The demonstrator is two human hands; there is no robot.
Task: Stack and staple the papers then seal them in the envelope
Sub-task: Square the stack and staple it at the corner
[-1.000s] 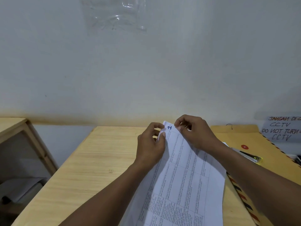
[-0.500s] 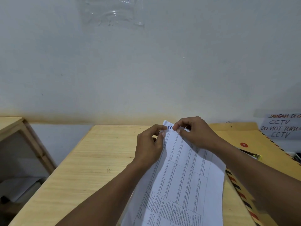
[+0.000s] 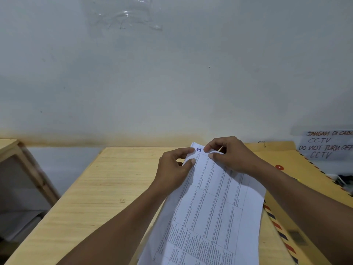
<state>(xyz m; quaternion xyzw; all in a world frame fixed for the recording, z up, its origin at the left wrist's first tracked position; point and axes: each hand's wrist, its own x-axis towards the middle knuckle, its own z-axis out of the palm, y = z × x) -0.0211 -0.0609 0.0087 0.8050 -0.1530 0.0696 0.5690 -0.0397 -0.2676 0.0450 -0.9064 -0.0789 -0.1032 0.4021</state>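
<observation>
Papers: white printed sheets with table grids, lying lengthwise from the near edge of the table toward its far edge, right of the middle, with their right side over the envelope. Left hand: pinches the far left corner of the papers between thumb and forefinger. Right hand: pinches the far edge just beside it, fingers curled, a blue handwritten numeral showing between the two sets of fingertips. Change over the last second: slight; both hands hold the same corner, fingertips drawn a little closer together, sheets otherwise unmoved. Judgement: the corner is still being squared for the staple; stapling, insertion and sealing are not yet done. Stapler: seen earlier on the envelope, now hidden behind the right forearm. Envelope: brown, striped border, red string-button, flat along the right edge of the table up to its far right corner. Second wooden table: to the left, apart. Handwritten CCTV notice: on the wall beyond the envelope. Clear plastic film: stuck high on the wall.
</observation>
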